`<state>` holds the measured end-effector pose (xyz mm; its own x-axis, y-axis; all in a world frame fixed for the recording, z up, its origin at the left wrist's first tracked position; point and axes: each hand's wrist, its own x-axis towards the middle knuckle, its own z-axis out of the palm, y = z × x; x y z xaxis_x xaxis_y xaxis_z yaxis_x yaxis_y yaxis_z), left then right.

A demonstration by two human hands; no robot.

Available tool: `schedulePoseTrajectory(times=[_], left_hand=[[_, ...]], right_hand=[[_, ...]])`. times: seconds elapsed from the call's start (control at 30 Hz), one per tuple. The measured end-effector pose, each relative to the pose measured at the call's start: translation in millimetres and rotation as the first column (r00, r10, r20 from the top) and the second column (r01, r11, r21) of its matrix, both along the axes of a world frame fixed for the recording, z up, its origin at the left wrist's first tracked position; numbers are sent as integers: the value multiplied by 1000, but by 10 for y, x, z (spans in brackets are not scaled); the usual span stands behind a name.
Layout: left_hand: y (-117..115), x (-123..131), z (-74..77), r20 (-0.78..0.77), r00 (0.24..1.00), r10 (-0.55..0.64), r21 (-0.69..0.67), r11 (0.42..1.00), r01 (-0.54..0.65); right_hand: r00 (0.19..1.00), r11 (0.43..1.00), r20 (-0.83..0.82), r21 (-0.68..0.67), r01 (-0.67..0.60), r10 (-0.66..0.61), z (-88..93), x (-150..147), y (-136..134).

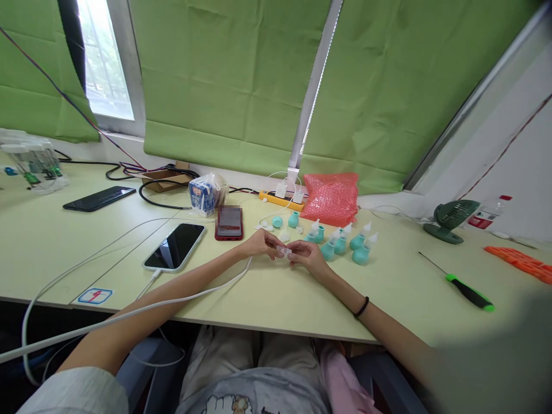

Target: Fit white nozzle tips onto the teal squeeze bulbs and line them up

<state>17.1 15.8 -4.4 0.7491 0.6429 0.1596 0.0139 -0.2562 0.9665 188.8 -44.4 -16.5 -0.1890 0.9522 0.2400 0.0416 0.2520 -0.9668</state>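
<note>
My left hand (pixel 261 242) and my right hand (pixel 307 253) meet over the pale green table (pixel 276 287), fingers pinched on a small clear plastic piece (pixel 284 251) held between them. Just beyond my hands lie a few loose clear tips (pixel 282 236) and two teal bulbs (pixel 293 219). To the right stand several teal bulbs with clear tips fitted (pixel 360 253). A black band is on my right wrist.
A phone on a white cable (pixel 175 246), a red phone (pixel 229 222), a black phone (pixel 99 198), a wrapped pack (pixel 207 193), a yellow power strip (pixel 280 200), pink bubble wrap (pixel 331 197), a green-handled screwdriver (pixel 468 292), a small fan (pixel 451 218).
</note>
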Motion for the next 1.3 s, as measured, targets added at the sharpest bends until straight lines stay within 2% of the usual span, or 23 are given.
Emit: schedulePoseTrajectory(times=[0.1,0.23,0.53,0.9,1.17,1.3], left_hand=[[28,-24,-17,-14,999,-42,-42,998,41],[36,-22,-27,-15,1000,-23,-88,996,22],[13,41,-29,-28,1000,-4,92,996,6],[1,24,-60,-3,1000,10,130,991,-10],[-63,38,-30,-68,996,51,178,983,-38],[-61,53,-30,-85,991,106,244,966,-82]], right_hand=[[1000,1000,-5,7,15,-15,-6,1,11],[999,1000,-27,3,26,-26,-6,-9,13],[999,999,-35,-19,26,-27,-15,6,10],[998,999,-41,-14,47,-47,-19,6,27],[999,998,35,52,25,-26,4,-21,-6],[994,992,22,70,107,-109,15,-13,0]])
